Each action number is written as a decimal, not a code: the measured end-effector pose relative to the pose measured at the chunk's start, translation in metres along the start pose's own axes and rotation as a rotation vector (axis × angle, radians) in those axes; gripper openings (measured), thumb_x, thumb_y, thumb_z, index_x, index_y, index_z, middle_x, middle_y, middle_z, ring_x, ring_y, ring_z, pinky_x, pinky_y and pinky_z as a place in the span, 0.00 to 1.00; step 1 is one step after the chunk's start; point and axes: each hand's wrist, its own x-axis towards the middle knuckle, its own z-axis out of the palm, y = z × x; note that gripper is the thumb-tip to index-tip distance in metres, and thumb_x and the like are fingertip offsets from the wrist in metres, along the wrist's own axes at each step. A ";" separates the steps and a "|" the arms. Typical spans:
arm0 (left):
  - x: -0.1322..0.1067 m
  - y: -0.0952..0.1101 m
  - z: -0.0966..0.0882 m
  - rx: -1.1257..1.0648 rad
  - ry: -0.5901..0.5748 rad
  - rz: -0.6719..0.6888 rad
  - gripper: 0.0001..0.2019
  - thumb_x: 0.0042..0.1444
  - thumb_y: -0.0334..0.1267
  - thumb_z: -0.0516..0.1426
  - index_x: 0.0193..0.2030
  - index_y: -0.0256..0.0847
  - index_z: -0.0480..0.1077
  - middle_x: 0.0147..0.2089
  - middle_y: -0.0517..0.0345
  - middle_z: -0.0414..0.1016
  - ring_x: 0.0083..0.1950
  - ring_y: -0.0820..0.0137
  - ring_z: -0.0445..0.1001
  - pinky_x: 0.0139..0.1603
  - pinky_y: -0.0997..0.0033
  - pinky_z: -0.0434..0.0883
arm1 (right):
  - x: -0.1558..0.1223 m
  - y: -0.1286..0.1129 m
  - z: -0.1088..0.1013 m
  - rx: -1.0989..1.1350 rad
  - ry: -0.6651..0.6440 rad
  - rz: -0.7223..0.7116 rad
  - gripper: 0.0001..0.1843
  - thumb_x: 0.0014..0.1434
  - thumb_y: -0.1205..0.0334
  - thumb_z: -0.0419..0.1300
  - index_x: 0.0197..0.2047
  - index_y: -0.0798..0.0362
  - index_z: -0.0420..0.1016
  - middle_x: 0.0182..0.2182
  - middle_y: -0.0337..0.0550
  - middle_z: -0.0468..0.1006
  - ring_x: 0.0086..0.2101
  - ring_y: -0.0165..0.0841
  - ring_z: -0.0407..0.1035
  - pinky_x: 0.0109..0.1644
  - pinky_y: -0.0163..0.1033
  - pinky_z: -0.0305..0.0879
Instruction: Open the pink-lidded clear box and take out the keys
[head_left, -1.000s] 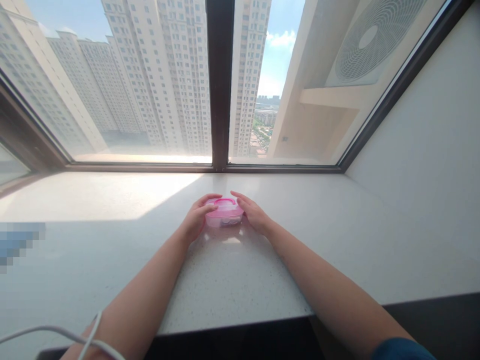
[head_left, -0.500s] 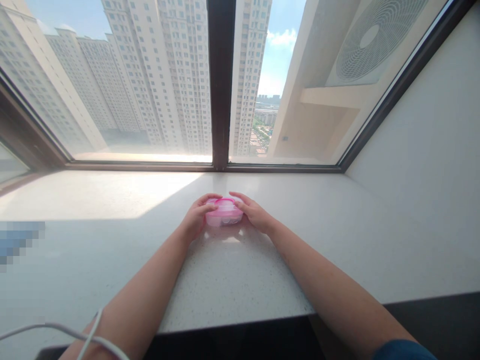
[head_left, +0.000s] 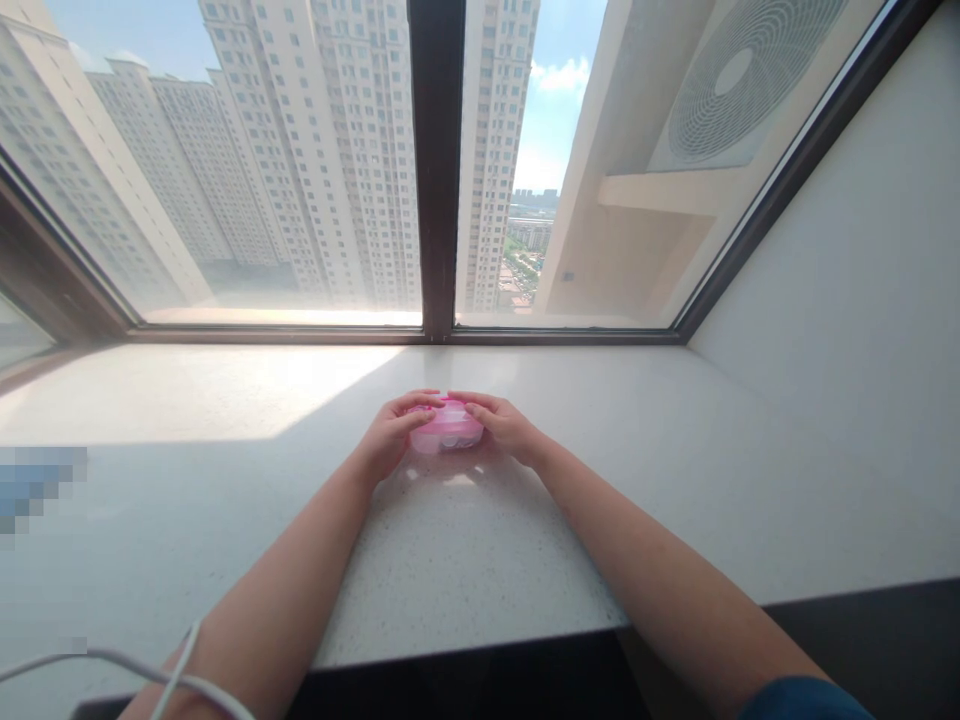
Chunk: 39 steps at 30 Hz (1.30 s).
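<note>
A small see-through pink plastic container (head_left: 448, 432) with a pink lid sits on the pale speckled counter (head_left: 465, 560). My left hand (head_left: 394, 430) curls round its left side, thumb on the lid and fingers over the far edge. From the other side my right hand (head_left: 504, 425) grips it, its thumb on the lid's right part and its fingers stretched along the back. Some pale, rounded things show faintly through the front wall; I cannot make out what they are. Both hands hide the container's ends.
A dark-framed window (head_left: 439, 200) rises behind the counter, with a white wall (head_left: 847, 400) to the right. White cables (head_left: 112, 655) cross over my left forearm. A blurred-out bluish patch (head_left: 34, 485) lies at the left. The counter's front edge is near my body.
The fingers of my right hand have slid left and down over the lid's back edge, covering more of it. My left fingers have shifted slightly too. The container stays in place.
</note>
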 end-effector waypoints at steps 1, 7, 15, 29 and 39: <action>0.000 0.001 -0.001 0.018 -0.008 0.007 0.10 0.46 0.38 0.64 0.36 0.39 0.78 0.56 0.48 0.70 0.51 0.57 0.71 0.51 0.61 0.66 | -0.001 0.000 0.000 -0.003 -0.010 -0.008 0.23 0.59 0.52 0.57 0.55 0.51 0.72 0.49 0.45 0.76 0.47 0.37 0.69 0.55 0.46 0.61; -0.003 0.010 -0.006 0.115 -0.199 -0.074 0.20 0.45 0.38 0.66 0.47 0.40 0.73 0.48 0.49 0.74 0.45 0.61 0.74 0.45 0.64 0.69 | -0.004 0.001 -0.005 -0.038 -0.111 -0.047 0.27 0.59 0.51 0.58 0.60 0.49 0.67 0.52 0.47 0.72 0.49 0.39 0.68 0.55 0.47 0.62; -0.003 0.014 -0.009 0.220 -0.252 -0.105 0.25 0.45 0.40 0.66 0.51 0.38 0.68 0.44 0.50 0.75 0.42 0.65 0.74 0.42 0.68 0.70 | -0.004 0.006 -0.011 -0.138 -0.156 -0.100 0.34 0.54 0.53 0.63 0.62 0.51 0.63 0.52 0.49 0.71 0.48 0.40 0.69 0.52 0.46 0.66; -0.002 0.008 -0.012 0.258 -0.261 -0.045 0.26 0.45 0.41 0.66 0.50 0.38 0.68 0.45 0.51 0.75 0.43 0.64 0.74 0.41 0.68 0.70 | -0.006 0.011 -0.017 -0.570 -0.059 -0.292 0.33 0.53 0.57 0.65 0.62 0.47 0.64 0.61 0.52 0.59 0.60 0.43 0.54 0.63 0.51 0.52; -0.001 0.002 -0.014 0.295 -0.248 0.024 0.24 0.44 0.40 0.67 0.49 0.38 0.69 0.44 0.51 0.75 0.42 0.65 0.74 0.40 0.68 0.70 | -0.005 0.007 -0.013 -0.536 -0.090 -0.375 0.30 0.55 0.61 0.63 0.62 0.47 0.64 0.54 0.49 0.66 0.54 0.40 0.62 0.60 0.47 0.57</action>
